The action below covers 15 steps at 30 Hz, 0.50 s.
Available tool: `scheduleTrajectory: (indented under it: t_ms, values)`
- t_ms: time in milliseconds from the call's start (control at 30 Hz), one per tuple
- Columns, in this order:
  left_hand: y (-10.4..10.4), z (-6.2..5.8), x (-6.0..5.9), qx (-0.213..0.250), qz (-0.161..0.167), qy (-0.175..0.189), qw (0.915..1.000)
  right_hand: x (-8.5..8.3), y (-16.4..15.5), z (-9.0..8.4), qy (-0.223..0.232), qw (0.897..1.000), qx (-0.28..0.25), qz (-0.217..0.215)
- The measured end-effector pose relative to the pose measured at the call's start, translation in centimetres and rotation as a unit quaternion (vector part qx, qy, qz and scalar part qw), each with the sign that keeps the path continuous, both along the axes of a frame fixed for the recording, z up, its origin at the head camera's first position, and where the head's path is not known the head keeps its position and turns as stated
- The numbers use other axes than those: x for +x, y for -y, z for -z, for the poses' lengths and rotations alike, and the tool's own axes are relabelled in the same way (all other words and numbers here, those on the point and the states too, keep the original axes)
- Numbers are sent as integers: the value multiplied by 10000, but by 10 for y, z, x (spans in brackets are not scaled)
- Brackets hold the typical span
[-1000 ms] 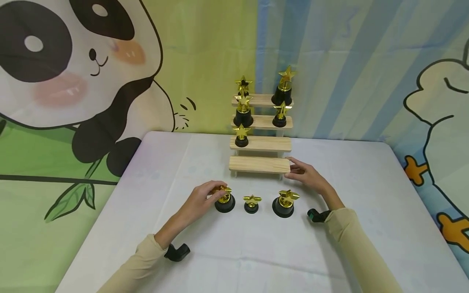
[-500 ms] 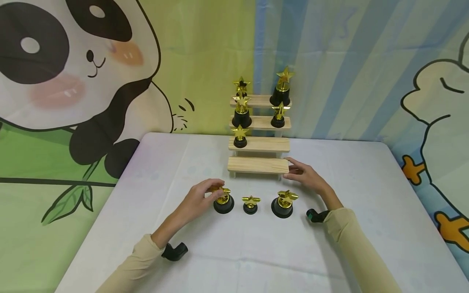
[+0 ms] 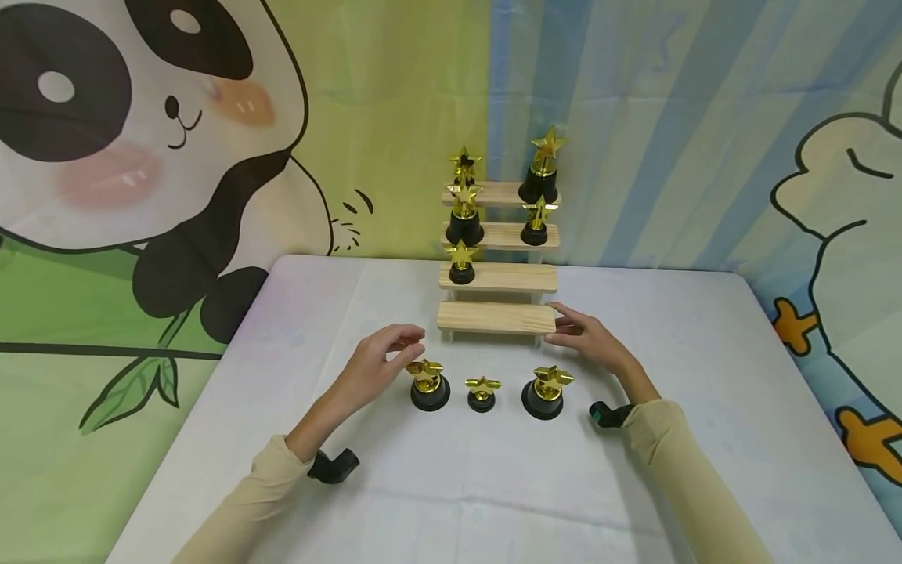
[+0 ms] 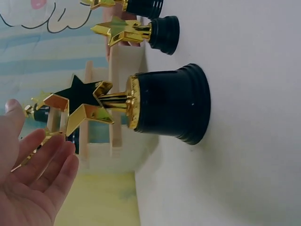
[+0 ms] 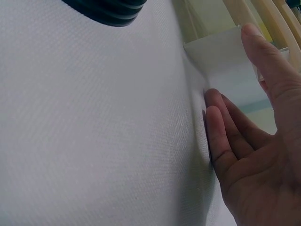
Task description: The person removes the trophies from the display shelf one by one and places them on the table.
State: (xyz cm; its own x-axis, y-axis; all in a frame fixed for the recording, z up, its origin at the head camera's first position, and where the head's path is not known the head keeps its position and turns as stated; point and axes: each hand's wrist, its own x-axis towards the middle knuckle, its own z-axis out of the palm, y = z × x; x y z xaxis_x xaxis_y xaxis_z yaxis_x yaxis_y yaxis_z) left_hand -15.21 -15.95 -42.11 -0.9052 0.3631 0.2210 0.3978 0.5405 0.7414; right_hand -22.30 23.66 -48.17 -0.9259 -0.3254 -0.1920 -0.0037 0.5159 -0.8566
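Left hand [image 3: 380,364] sits just behind and above the left-hand star trophy [image 3: 430,389]; thumb spread from the loosely bent fingers, nothing pinched; the left wrist view suggests a small gap to the star, can't confirm no contact; right hand [image 3: 592,341] is at the right end of the lowest step of the four-tier wooden display stand [image 3: 497,316], fingers nearly straight, thumb apart, gripping nothing; can't tell how hard it bears on the stand, if at all.

For handling the trophy, I'd take the gold stem or the black base, not the star points; points look awkward to pinch and likely to twist; lift straight up so it clears the small star trophy [image 3: 482,395] beside it; right hand should only steady the stand, no push, since trophies stand on its upper steps.

Trophy: upright on the white tabletop [image 3: 458,470], in front of the stand, leftmost of a row of three, large star trophy [image 3: 543,395] at the far right; mirror-gold five-point star, gold stem and collar, glossy black round base flaring to a stepped foot; no damage visible.
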Motion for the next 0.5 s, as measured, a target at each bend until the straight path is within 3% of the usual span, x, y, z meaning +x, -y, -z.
scheduleTrajectory:
  t_ms: [200, 500]
  values:
    - [0, -14, -17, 67, -120, -260, 9996, -1, 1, -1, -38, 10000, 10, -23]
    - [-12, -43, -66, 262, -119, -610, 9977, -1, 0, 1, -41, 10000, 10, -31]
